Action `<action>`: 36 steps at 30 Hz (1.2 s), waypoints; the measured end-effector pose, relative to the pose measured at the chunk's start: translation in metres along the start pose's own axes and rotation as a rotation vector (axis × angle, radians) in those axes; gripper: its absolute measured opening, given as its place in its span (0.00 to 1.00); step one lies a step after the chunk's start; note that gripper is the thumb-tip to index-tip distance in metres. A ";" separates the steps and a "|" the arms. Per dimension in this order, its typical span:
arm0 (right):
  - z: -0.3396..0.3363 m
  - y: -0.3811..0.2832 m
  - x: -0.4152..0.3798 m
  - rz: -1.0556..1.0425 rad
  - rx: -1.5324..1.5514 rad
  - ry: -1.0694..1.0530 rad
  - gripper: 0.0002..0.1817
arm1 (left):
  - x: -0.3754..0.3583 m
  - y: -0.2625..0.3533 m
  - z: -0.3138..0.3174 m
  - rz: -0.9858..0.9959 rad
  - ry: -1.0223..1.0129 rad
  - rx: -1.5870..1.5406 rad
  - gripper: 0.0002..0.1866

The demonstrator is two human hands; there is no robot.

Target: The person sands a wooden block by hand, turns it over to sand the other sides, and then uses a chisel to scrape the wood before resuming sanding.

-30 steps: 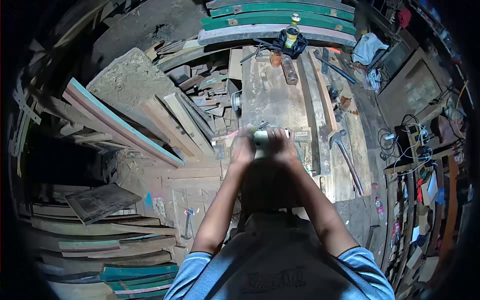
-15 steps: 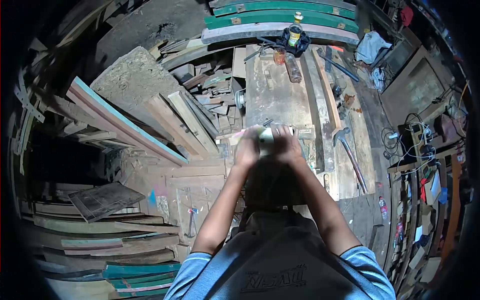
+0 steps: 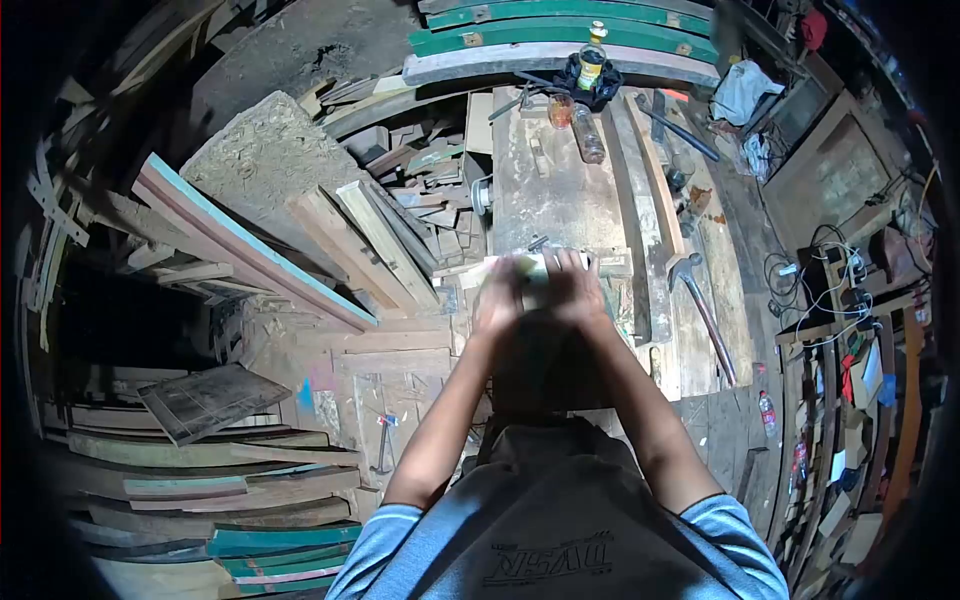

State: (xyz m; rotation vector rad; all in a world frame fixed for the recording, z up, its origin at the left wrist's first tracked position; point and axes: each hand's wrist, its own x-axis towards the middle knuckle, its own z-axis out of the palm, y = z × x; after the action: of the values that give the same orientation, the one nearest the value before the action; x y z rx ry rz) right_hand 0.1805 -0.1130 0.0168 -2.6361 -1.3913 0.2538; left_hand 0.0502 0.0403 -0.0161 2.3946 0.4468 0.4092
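Note:
Both of my hands are together over the near part of the wooden workbench [image 3: 557, 205], blurred by motion. My left hand [image 3: 498, 298] is on the left and my right hand [image 3: 575, 292] on the right. Between and under them lies a pale flat piece [image 3: 537, 267], partly covered by the fingers. My right hand's fingers are bent over its right part. What my left fingers hold is too smeared to make out; a yellow-green patch shows beside them. Small dark metal pieces [image 3: 538, 243] lie just beyond the hands.
A hammer [image 3: 704, 320] lies on the bench at the right. Farther back stand a yellow-capped bottle [image 3: 591, 68], an orange jar [image 3: 560, 112] and a lying bottle [image 3: 587, 136]. Upright boards [image 3: 375, 245] lean at the left. A second hammer [image 3: 383, 445] is lower left.
Both hands have shifted slightly, and more of the pale piece's left end shows. My view has barely moved.

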 end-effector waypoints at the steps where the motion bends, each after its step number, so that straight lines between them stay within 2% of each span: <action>1: -0.001 0.000 0.001 0.012 0.036 -0.010 0.70 | -0.008 0.008 -0.003 -0.042 -0.013 -0.069 0.26; 3: 0.041 0.008 0.015 -0.002 -0.095 0.062 0.65 | -0.043 0.038 -0.022 0.091 -0.136 0.022 0.26; 6: 0.145 0.040 0.047 -0.035 -0.638 0.342 0.59 | -0.037 0.030 -0.032 0.226 -0.142 -0.007 0.26; 8: 0.017 0.005 0.003 -0.051 -0.014 0.120 0.60 | -0.016 0.009 -0.018 0.181 -0.031 0.038 0.26; 9: 0.010 0.004 0.003 -0.055 -0.007 0.109 0.62 | -0.005 0.000 -0.012 0.157 0.023 0.059 0.26; 11: 0.005 0.003 0.002 -0.050 0.015 0.084 0.65 | 0.021 0.020 -0.020 0.022 0.037 0.108 0.25; 12: 0.008 0.002 0.004 -0.044 -0.010 0.094 0.71 | 0.028 0.051 -0.042 -0.154 -0.192 0.097 0.23; 15: 0.013 0.002 0.004 -0.018 0.000 0.049 0.74 | -0.003 0.015 -0.011 0.061 0.015 -0.054 0.25; 17: 0.015 0.008 0.004 -0.085 0.030 0.115 0.75 | -0.044 0.003 0.003 0.191 0.029 0.108 0.29; 20: 0.043 0.018 0.016 -0.118 -0.065 0.176 0.76 | -0.059 0.021 -0.021 0.178 -0.077 0.097 0.29; 22: 0.047 0.016 0.011 -0.110 -0.093 0.150 0.73 | -0.031 0.019 -0.031 0.198 -0.076 0.095 0.28; 25: -0.001 0.003 -0.001 -0.066 -0.021 0.078 0.64 | 0.022 0.015 -0.029 0.067 -0.024 0.193 0.29; 27: -0.005 0.001 -0.002 -0.045 -0.012 0.045 0.64 | 0.028 0.015 -0.023 0.027 -0.055 0.233 0.28; 28: -0.004 0.000 -0.001 -0.034 0.009 0.032 0.65 | 0.027 0.013 -0.022 0.001 -0.072 0.256 0.28; 31: 0.012 0.005 0.010 -0.061 -0.008 0.039 0.63 | -0.016 0.012 -0.016 0.005 -0.097 0.060 0.28; 32: 0.023 0.011 0.015 -0.075 -0.029 0.047 0.62 | -0.041 0.005 -0.022 0.179 -0.165 0.168 0.30; 34: 0.038 0.016 0.013 -0.119 0.002 0.179 0.60 | -0.053 0.020 -0.029 0.110 -0.145 0.115 0.31; 35: 0.044 0.016 0.009 -0.118 0.006 0.224 0.64 | -0.059 0.029 -0.036 0.070 -0.132 0.089 0.32; 36: 0.046 0.015 0.009 -0.124 0.004 0.274 0.67 | -0.050 0.036 -0.037 0.113 -0.080 0.096 0.29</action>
State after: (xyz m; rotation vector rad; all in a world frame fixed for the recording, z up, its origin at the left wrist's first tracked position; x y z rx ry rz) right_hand 0.1875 -0.1115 -0.0318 -2.4541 -1.4477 -0.1151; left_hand -0.0015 0.0141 0.0260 2.5270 0.3021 0.3467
